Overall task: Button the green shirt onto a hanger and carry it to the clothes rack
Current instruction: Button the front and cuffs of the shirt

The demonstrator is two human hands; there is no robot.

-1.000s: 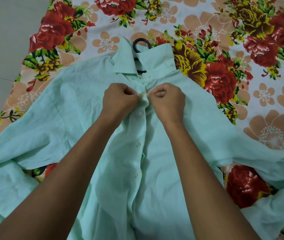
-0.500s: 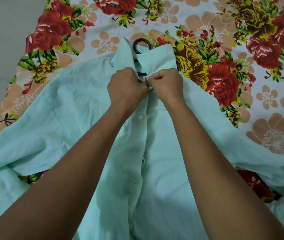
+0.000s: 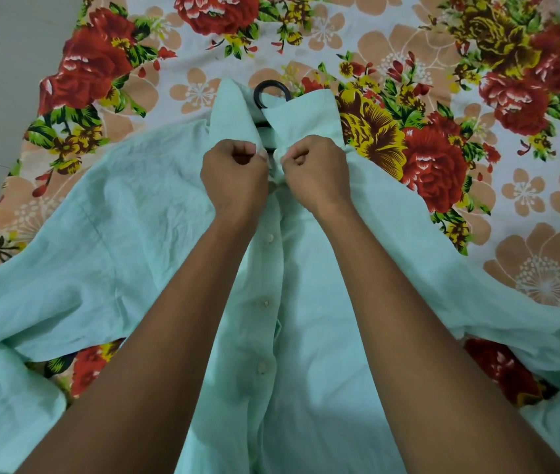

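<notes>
A pale green shirt [image 3: 128, 254] lies spread face up on a floral bedsheet, sleeves out to both sides. A black hanger's hook [image 3: 271, 91] pokes out between the raised collar flaps; the rest of the hanger is hidden inside the shirt. My left hand [image 3: 235, 177] pinches the left collar edge just below the collar. My right hand [image 3: 316, 174] pinches the right edge opposite it, fists nearly touching at the top of the placket. Below them a row of white buttons [image 3: 269, 238] runs down the front.
The floral bedsheet [image 3: 442, 159] covers the surface to the top and right. A grey floor [image 3: 1, 80] shows at the left beyond the sheet's edge. A folded sleeve end lies at the lower left.
Both hands have gone from the second button up to the collar. The two collar flaps now stand up around the hanger's hook.
</notes>
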